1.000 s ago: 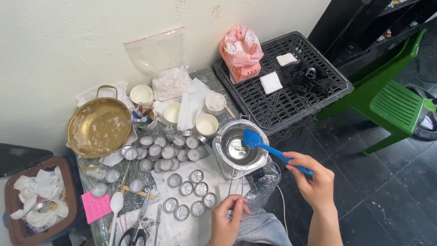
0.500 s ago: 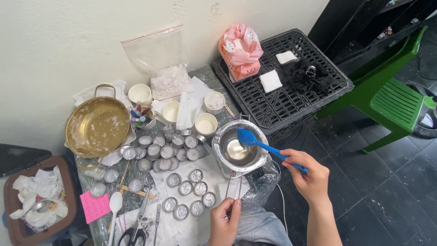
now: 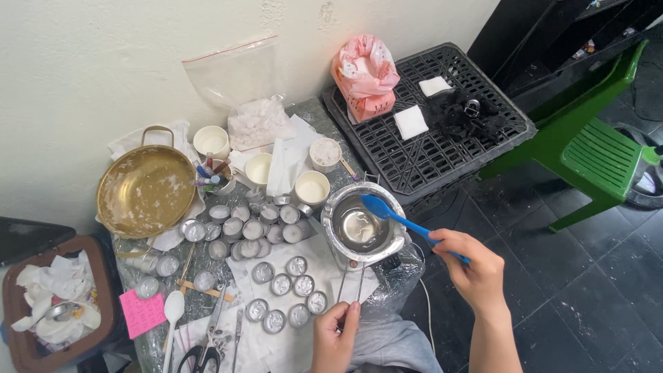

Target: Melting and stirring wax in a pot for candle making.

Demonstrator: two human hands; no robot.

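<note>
While the left hand pinches the wire handle of the steel melting pot at the bench edge, the right hand – fingers wrapped tight – holds a blue spatula, its blade over the pot's rim – near tealight cups.

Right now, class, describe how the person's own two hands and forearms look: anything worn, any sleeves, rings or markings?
Both are bare. The left hand shows no glove or ring, and little of its arm is in view. The right hand and its forearm are uncovered to the frame's edge: no sleeve, watch, bracelet or visible markings.
</note>
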